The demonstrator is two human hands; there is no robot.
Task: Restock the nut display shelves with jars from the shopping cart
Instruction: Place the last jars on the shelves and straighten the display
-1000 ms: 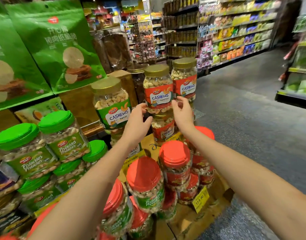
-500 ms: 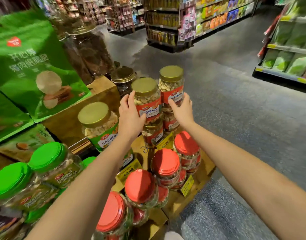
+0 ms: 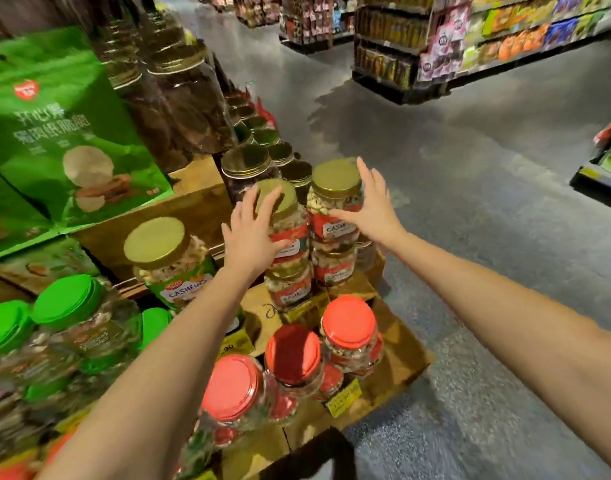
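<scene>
Two gold-lidded cashew jars with red labels stand side by side on top of other jars on the wooden display. My left hand (image 3: pixel 253 233) lies with spread, straight fingers against the left jar (image 3: pixel 290 220), fingertips near its lid. My right hand (image 3: pixel 369 206) rests with straight fingers on the side of the right jar (image 3: pixel 335 202). A green-label cashew jar (image 3: pixel 174 261) stands further left. No shopping cart is in view.
Red-lidded jars (image 3: pixel 349 327) stand on the lower step and green-lidded pistachio jars (image 3: pixel 68 306) at the left. Green snack bags (image 3: pixel 61 133) hang above. Dark gold-lidded jars (image 3: pixel 246 164) stand behind. Grey aisle floor (image 3: pixel 470 202) stretches right toward stocked shelves (image 3: pixel 470 39).
Both hands have loosened from around the two red-label jars and their fingers have spread straight. The view has tilted further down and to the right.
</scene>
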